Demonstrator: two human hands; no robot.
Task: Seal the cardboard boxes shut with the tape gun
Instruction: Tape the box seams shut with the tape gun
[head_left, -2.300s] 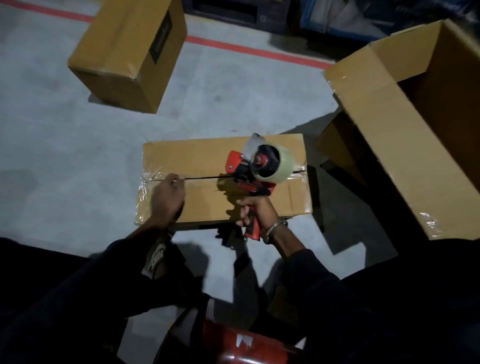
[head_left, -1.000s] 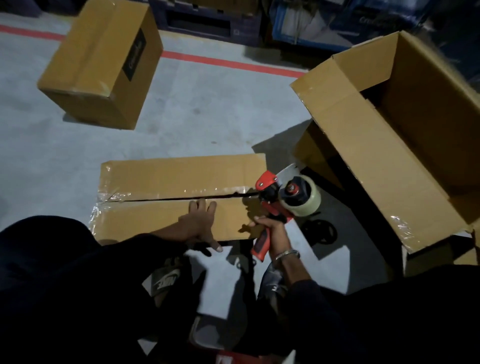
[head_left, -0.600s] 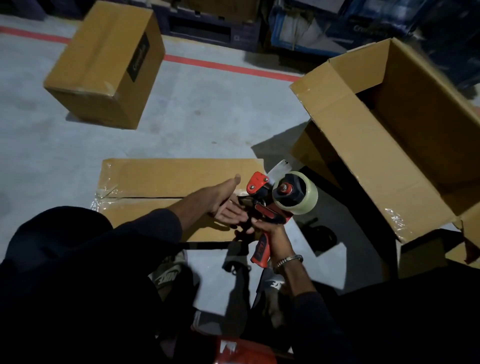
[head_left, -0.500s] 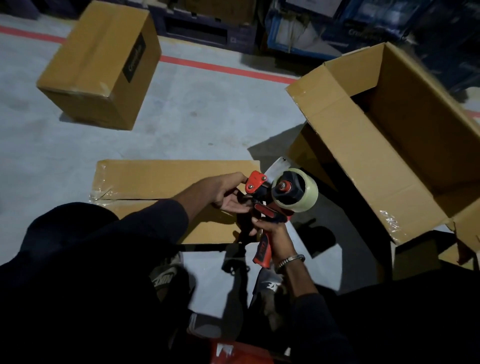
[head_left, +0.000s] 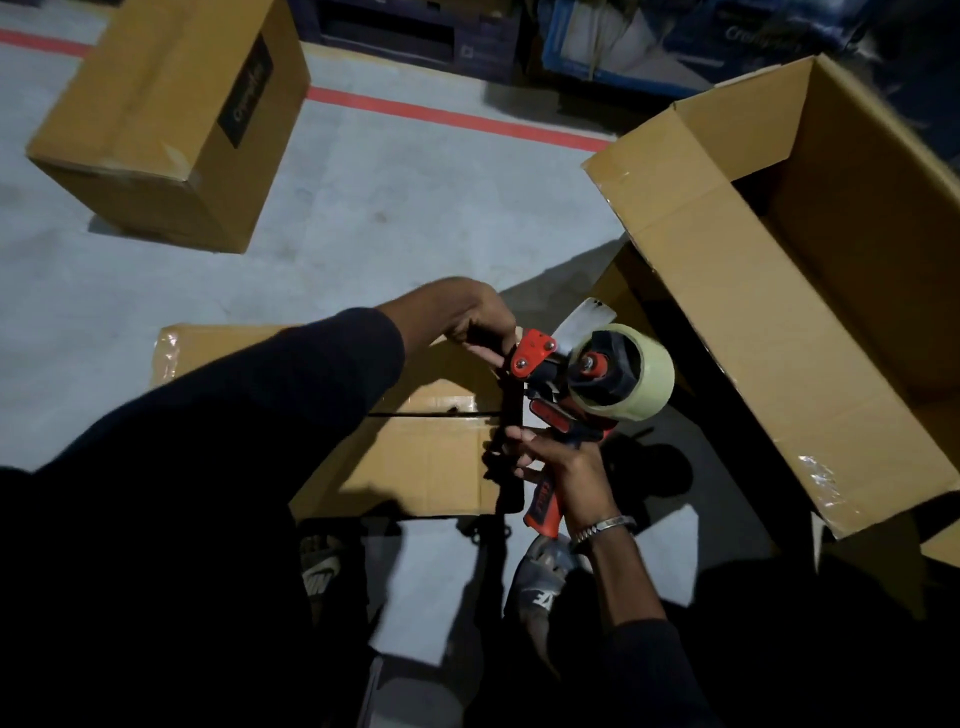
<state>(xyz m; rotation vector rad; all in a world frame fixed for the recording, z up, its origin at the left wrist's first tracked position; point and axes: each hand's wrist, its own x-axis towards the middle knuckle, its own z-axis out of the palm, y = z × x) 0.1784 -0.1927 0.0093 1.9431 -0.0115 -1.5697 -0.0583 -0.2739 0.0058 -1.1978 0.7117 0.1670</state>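
Observation:
A red and black tape gun (head_left: 571, 384) with a roll of clear tape (head_left: 631, 371) is held up in the air over the right end of a low cardboard box (head_left: 441, 452). My right hand (head_left: 558, 470) grips its red handle from below. My left hand (head_left: 480, 325) is at the gun's front end, fingers curled and pinching there at the red head. The box lies on the floor with a dark seam between its two top flaps; shiny tape shows at its left end. My left sleeve hides much of the box.
A big open cardboard box (head_left: 779, 322) lies on its side at the right. A closed box (head_left: 171, 119) with a black label stands at the back left. A red floor line (head_left: 457, 117) runs across the far floor before dark pallets. My shoes (head_left: 540, 577) are below the box.
My right hand drew the tape gun along the seam to the box's right end and lifted it. My left hand left the box top and came up to the gun's front.

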